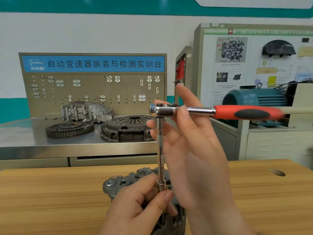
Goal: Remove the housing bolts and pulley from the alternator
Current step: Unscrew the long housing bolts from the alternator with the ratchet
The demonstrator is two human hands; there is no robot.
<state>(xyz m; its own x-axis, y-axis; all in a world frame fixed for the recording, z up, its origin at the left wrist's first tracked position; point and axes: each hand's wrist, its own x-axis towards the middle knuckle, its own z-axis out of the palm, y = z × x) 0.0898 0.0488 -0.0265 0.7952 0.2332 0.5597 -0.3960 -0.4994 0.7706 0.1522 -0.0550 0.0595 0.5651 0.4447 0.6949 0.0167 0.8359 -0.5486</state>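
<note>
I see the alternator standing at the near edge of the wooden surface. A ratchet with a long extension bar rises straight up from it. My left hand pinches the bar's lower end, likely to keep the socket seated on a bolt. My right hand, fingers spread and nearly straight, steadies the ratchet's head. The bolt itself is hidden. A clutch cover and toothed wheel sit well behind, out of the way.

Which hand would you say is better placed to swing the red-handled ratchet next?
Right hand: fingers straight, it touches the red-handled chrome ratchet; left hand pinches the chrome extension bar low.
</note>
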